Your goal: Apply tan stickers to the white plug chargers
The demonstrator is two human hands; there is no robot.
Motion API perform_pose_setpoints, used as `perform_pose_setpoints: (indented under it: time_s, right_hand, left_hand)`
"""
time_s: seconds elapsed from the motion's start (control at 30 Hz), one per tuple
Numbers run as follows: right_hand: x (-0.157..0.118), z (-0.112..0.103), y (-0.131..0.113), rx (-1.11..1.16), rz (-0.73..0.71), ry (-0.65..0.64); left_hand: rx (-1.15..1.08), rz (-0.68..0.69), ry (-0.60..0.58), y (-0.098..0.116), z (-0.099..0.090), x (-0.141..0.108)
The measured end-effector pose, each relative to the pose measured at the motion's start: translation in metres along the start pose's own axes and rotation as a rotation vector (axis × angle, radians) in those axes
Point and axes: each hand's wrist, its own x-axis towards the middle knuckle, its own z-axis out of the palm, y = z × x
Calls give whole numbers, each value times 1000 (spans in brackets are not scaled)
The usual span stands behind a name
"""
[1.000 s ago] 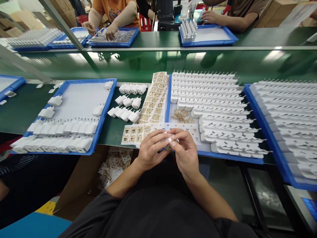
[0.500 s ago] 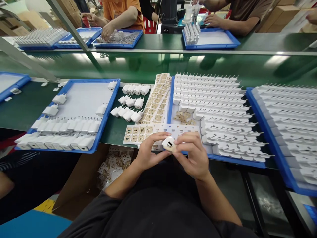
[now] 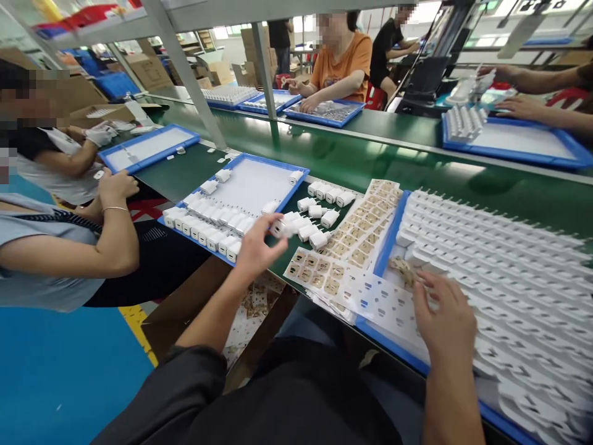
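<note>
- Your left hand (image 3: 257,248) is out in front, between the left tray (image 3: 262,179) and the sticker sheets; its grip is clamped on a white adapter (image 3: 278,228), thumb below and forefinger above, with a dark slot in the adapter's end.
- That adapter sits right by the loose adapters (image 3: 319,216), which stand in short rows on the green worktop (image 3: 178,180), and the nearest of them is blurred against it.
- Your right hand (image 3: 448,318) is over the near corner of the right tray (image 3: 393,235), fingers bent; you cannot tell from here whether its grip is apart or together, since the fingertips are partly hidden.
- Near those fingertips lies a small heap of brown pieces (image 3: 402,271) inside the right tray.
- Beside your right hand, a front sheet (image 3: 324,272) overlaps the tray's rim: brown stickers fill its left part, while cutout holes show in the rest.
- More sticker sheets (image 3: 364,228) lie behind it, along the tray's left side.
- The right tray bears packed rows of white adapters (image 3: 500,290), pins up.
- In the left tray, adapters line the near edge and a few stand apart.
- At your left sits a person in a light-blue top (image 3: 50,266).
</note>
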Motion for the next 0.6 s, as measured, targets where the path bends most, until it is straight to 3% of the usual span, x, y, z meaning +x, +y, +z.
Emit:
perform_pose_setpoints:
  time_s: [0.13, 0.27, 0.43, 0.6]
  right_hand:
    - [-2, -4, -2, 28, -1, -30]
    - [-2, -3, -1, 24, 14, -73]
    - [-3, -1, 2, 12, 20, -79]
    - [-5, 0, 6, 32, 13, -82]
  left_hand:
    - [220, -264, 33, -62, -37, 60]
    - [310, -431, -88, -100, -41, 104]
    - [287, -473, -262, -112, -27, 121]
    - [250, -527, -411, -114, -33, 126]
